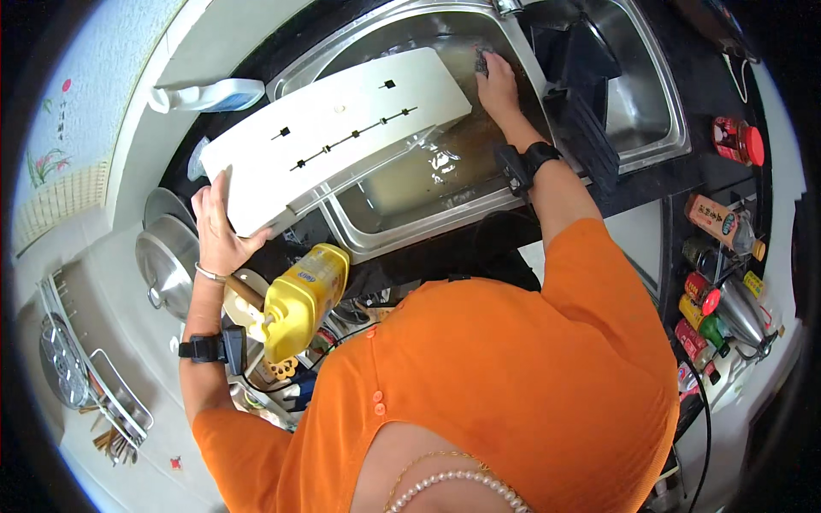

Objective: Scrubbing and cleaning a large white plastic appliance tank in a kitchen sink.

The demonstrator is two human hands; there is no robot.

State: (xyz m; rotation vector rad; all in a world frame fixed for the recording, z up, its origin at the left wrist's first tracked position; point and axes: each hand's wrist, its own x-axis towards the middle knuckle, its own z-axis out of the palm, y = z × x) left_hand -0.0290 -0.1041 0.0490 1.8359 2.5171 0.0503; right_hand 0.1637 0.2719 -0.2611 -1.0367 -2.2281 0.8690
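Observation:
A long white panel [308, 147], perhaps an appliance cover, lies slanted across the left part of a stainless steel sink basin [369, 247]. Small dark slots run along its face. At its lower left end my left hand [221, 221] grips the edge, thumb below and fingers on top. My right hand [499, 83] is over the basin's right side, closed around a dark grey scouring pad [481, 62]. Murky brownish water [417, 183] stands in the basin beneath the panel. The panel's underside is mostly hidden.
Dark flat parts [580, 128] lean in the second sink basin [641, 102]. A yellow detergent bottle [308, 301] stands close by the left forearm, near a steel pot [167, 263]. Behind the panel is a white bottle [211, 96]. Jars and bottles [702, 314] line the right.

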